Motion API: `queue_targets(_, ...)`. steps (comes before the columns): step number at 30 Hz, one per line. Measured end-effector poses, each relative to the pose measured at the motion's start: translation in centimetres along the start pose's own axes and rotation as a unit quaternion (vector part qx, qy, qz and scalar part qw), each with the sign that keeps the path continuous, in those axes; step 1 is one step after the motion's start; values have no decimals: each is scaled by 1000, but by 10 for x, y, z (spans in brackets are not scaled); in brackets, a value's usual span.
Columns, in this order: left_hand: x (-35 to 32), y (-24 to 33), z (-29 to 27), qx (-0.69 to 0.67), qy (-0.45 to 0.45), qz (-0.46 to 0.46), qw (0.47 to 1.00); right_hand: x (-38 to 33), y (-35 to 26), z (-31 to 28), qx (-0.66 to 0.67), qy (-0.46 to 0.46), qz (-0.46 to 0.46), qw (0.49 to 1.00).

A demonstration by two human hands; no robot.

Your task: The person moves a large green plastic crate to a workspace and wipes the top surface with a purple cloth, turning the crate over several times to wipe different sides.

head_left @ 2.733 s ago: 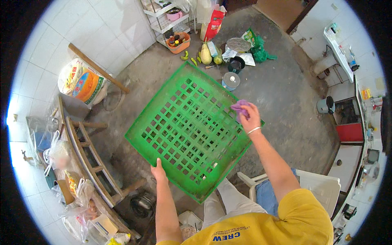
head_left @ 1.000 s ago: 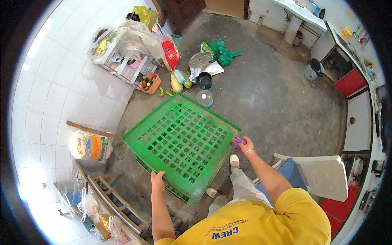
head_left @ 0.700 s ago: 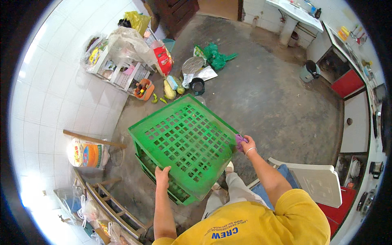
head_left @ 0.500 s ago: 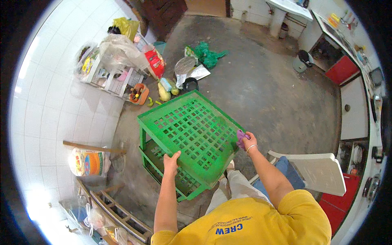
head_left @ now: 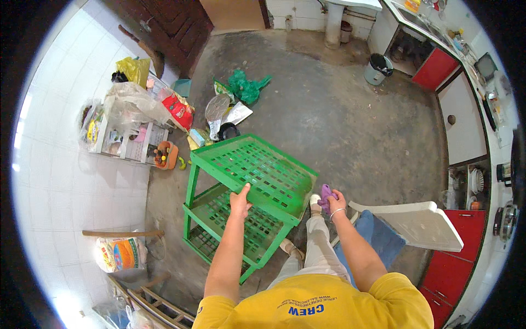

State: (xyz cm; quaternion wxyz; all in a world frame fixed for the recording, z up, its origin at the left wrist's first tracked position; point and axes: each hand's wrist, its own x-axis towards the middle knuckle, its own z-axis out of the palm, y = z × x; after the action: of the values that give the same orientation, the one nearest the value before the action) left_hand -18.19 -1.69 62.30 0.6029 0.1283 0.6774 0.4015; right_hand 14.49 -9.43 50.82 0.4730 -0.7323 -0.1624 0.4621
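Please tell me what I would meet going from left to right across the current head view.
White sack with orange print, orange basket, green tiered rack, purple cloth, right hand, grey bin, white cabinet door.

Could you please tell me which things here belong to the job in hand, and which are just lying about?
Part of the job, it seems:
green tiered plastic rack, with the left hand on its top tier's rim
purple cloth, held in the right hand

Just lying about, touched by neither hand:
green plastic bag
orange basket
white chair
grey bucket
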Motion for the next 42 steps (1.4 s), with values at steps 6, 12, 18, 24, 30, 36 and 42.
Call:
queue_targets(6, 52, 2, 94, 53, 105, -4, 993, 88, -5, -9, -20, -14, 0, 1000)
queue_targets(12, 128, -23, 160, 111, 118, -8, 987, 161, -41, -30, -142, -5, -14, 990)
queue_targets(18, 188, -31, 233, 161, 108, -51, 980, 217, -40, -31, -129, -15, 9, 991)
queue_targets(24, 254, -77, 268, 188, 145, -48, 970, 257, -36, 2, -81, -87, -60, 991)
queue_targets(30, 245, -109, 265, 177, -3, -116, 977, 281, -32, 33, -142, -108, -75, 981)
queue_targets(36, 167, -115, 182, 188, 109, 58, 974, 274, -60, 53, -231, -123, -237, 936)
queue_targets(42, 130, -102, 65, 308, 227, 230, 895, 248, -85, 92, -299, -103, -387, 866)
